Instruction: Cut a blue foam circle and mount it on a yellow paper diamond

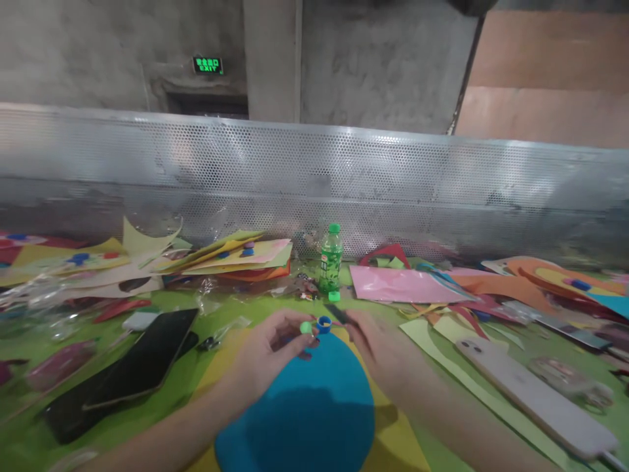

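Note:
My left hand (285, 337) pinches a small, round, light green piece (306, 327) between thumb and fingers. Right beside it is a small blue ring-shaped piece (324, 324) with something yellowish inside; I cannot tell whether it is held or resting. My right hand (366, 334) is closed around a dark flat piece (335, 313) that sticks out toward the left, its kind unclear. A thin pink bit shows by those fingertips. Below both hands lies a large blue paper disc (299, 406) on a yellow sheet (400, 436).
A green drink bottle (331, 262) stands upright behind my hands. Black phones (142, 360) lie at left, a white phone (535, 396) at right. Colored paper sheets (413, 284) and scraps line the table's back, before a perforated metal barrier (314, 170).

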Motion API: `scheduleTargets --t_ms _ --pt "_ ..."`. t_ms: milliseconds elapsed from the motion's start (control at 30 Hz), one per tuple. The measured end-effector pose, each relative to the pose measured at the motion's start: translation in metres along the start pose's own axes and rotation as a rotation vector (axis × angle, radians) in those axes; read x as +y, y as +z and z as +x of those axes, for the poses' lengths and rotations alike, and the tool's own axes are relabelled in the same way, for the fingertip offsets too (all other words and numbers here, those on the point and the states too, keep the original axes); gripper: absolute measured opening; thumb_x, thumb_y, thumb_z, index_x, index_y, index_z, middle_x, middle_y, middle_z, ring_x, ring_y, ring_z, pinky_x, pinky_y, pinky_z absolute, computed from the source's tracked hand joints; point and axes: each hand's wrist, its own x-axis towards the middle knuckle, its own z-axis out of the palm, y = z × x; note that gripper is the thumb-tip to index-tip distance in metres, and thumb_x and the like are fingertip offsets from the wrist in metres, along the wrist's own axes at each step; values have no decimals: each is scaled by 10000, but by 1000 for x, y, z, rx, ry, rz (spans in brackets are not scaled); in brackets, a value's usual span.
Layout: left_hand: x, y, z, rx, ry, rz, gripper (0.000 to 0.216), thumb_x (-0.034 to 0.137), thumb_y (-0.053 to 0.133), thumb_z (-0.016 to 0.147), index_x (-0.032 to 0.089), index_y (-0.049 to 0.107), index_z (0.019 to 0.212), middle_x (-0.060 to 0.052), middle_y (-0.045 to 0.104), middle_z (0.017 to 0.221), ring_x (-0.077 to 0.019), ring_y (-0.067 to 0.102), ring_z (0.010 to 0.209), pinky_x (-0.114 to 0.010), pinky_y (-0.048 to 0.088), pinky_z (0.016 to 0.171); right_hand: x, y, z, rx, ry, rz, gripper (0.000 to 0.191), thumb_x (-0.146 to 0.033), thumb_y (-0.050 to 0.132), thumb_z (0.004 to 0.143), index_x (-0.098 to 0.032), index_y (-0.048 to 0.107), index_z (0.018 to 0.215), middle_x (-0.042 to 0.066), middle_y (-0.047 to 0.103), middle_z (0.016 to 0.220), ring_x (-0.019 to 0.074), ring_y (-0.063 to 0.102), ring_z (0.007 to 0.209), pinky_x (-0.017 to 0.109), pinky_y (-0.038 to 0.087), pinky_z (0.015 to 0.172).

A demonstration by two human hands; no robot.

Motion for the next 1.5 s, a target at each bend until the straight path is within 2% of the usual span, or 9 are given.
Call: scheduleTargets --t_ms 100,333,567,733,867,1033,1133,1333,1500 --pt "1 -1 2 -20 -75 -38 310 368 660 695 167 609 925 -80 692 914 -225 650 834 -318 528 668 -9 6 -6 -30 -54 -46 303 -286 291 911 -204 554 1037 71 669 881 197 618 697 274 394 531" --pt "-2 -3 4 -63 -149 -42 330 400 656 706 163 634 935 -91 701 957 -238 664 847 -328 534 685 -3 9 -5 -28 -57 -67 330 -273 282 913 -195 551 1086 81 669 956 202 629 740 283 421 548" --pt "5 0 0 -98 -200 -21 389 440 660 680 168 645 958 -81 697 974 -250 663 865 -351 535 724 -12 10 -10 3 -103 -43 331 -246 305 906 -176 557 1109 107 665 936 217 621 755 301 427 565" --pt "4 0 3 -109 -194 -56 382 449 671 665 183 649 939 -61 705 960 -241 661 876 -362 519 777 -14 12 -12 23 -140 -43 327 -233 295 904 -169 558 1087 111 663 881 206 610 725 297 415 567" --pt "1 1 4 -102 -163 -106 294 368 682 681 205 654 924 -35 707 949 -219 657 886 -362 499 818 -15 10 -12 8 -44 23 302 -255 289 908 -190 548 1049 88 658 882 197 607 729 273 403 561" --pt "-2 1 3 -73 -119 -126 258 268 703 657 204 638 899 -26 707 897 -211 661 849 -354 518 751 -19 4 -14 15 59 67 304 -317 292 908 -193 523 1061 70 648 776 189 584 625 259 362 506" --pt "-3 0 2 -95 -89 -138 282 247 697 664 192 620 930 -47 702 907 -207 657 842 -355 525 735 -23 1 -15 -9 59 78 310 -321 291 904 -185 520 1062 63 635 723 173 557 550 254 340 483" --pt "-5 0 3 -59 -74 -132 243 242 720 630 163 623 838 -48 708 869 -193 656 816 -354 511 787 -30 -3 -18 -94 37 41 356 -331 274 902 -162 523 1093 66 637 697 164 548 513 245 304 445" --pt "-7 -1 5 -26 -101 -94 299 277 736 610 173 650 877 -51 711 892 -208 653 840 -349 508 788 -37 -4 -21 -147 6 22 370 -300 269 902 -157 539 1112 53 638 674 110 474 401 228 225 384"
